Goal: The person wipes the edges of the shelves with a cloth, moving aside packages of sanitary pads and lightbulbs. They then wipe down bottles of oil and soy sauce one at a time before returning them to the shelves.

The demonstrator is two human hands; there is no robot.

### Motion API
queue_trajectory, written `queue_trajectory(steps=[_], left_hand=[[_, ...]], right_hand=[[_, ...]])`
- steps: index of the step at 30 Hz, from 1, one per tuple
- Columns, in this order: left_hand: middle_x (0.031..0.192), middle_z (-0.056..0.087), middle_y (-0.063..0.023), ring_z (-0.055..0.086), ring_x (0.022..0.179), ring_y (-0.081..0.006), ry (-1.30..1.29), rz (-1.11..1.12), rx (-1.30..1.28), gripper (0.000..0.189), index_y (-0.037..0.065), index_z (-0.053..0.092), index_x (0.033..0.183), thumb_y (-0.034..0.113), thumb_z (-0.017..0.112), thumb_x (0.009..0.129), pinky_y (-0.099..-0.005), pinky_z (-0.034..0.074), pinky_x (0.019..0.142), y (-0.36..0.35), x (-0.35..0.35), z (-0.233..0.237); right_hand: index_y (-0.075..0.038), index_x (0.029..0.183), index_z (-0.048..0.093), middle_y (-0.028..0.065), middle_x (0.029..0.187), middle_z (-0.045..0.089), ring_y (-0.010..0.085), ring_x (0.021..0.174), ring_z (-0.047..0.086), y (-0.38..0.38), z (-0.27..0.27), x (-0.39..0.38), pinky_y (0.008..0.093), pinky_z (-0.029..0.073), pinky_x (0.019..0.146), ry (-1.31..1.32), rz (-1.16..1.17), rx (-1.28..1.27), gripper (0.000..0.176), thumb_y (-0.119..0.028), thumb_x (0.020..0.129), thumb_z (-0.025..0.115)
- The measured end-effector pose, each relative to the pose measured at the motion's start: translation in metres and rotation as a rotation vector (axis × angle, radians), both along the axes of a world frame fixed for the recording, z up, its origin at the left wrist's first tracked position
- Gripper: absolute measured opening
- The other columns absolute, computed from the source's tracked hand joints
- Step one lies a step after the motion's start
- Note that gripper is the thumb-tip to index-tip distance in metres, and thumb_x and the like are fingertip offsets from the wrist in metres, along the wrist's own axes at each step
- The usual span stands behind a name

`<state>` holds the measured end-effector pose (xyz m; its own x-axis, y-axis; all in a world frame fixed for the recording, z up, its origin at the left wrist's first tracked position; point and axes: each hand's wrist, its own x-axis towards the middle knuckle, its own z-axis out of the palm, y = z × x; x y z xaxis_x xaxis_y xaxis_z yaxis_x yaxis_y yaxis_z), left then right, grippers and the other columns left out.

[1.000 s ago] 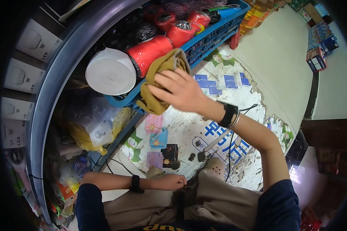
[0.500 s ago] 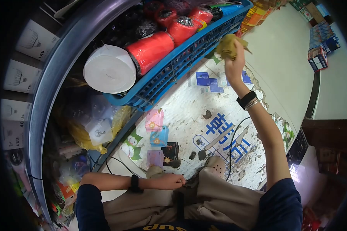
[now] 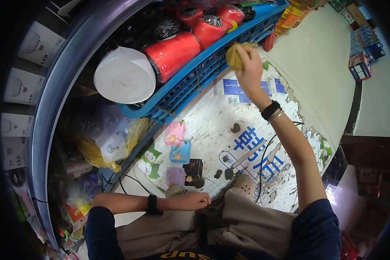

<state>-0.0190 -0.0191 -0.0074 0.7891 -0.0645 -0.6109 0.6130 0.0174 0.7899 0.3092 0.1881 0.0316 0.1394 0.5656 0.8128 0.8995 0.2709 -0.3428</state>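
My right hand (image 3: 250, 71) is closed on a yellow-green cloth (image 3: 235, 57), which is bunched up against the outer side of a blue plastic basket (image 3: 199, 76). Inside the basket lie several red plastic-wrapped rolls (image 3: 173, 56) and a large white roll (image 3: 125, 80) at its near end. My left hand (image 3: 197, 201) rests over my lap between the knees, its fingers curled in loosely, and no object shows in it.
Beneath the basket, a worn, stained printed sheet (image 3: 208, 130) covers the floor, with a black cable (image 3: 261, 173) across it. A metal shelf edge (image 3: 52, 99) curves along the left, beside light bulb boxes (image 3: 24, 84). Oil bottles (image 3: 290, 16) stand beyond the basket.
My right hand has moved left and slightly downward with the cloth, from the basket's far end to along its side. My left hand has barely moved.
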Motion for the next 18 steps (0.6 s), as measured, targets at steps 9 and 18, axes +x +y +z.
queue_trajectory(steps=[9, 18], left_hand=[[0.079, 0.057, -0.0040, 0.055, 0.073, -0.0139, 0.008, -0.052, 0.009, 0.024, 0.007, 0.053, 0.102, 0.018, 0.046, 0.082, -0.0290, 0.043, 0.065, -0.007, -0.007, -0.001], [0.078, 0.058, -0.0054, 0.055, 0.072, -0.0157, 0.036, 0.005, -0.013, 0.023, 0.006, 0.053, 0.100, 0.019, 0.045, 0.083, -0.0288, 0.043, 0.065, 0.001, -0.003, -0.007]], right_hand=[[-0.014, 0.116, 0.050, 0.0064, 0.070, 0.043, 0.0243, 0.067, 0.050, -0.015, 0.004, 0.018, 0.0337, 0.040, 0.055, -0.245, -0.004, -0.215, 0.056, -0.002, 0.061, 0.058], [-0.011, 0.125, 0.042, 0.0142, 0.103, 0.057, 0.0299, 0.087, 0.057, -0.021, 0.025, 0.001, 0.0323, 0.045, 0.072, 0.288, 0.115, -0.087, 0.061, 0.006, 0.067, 0.049]])
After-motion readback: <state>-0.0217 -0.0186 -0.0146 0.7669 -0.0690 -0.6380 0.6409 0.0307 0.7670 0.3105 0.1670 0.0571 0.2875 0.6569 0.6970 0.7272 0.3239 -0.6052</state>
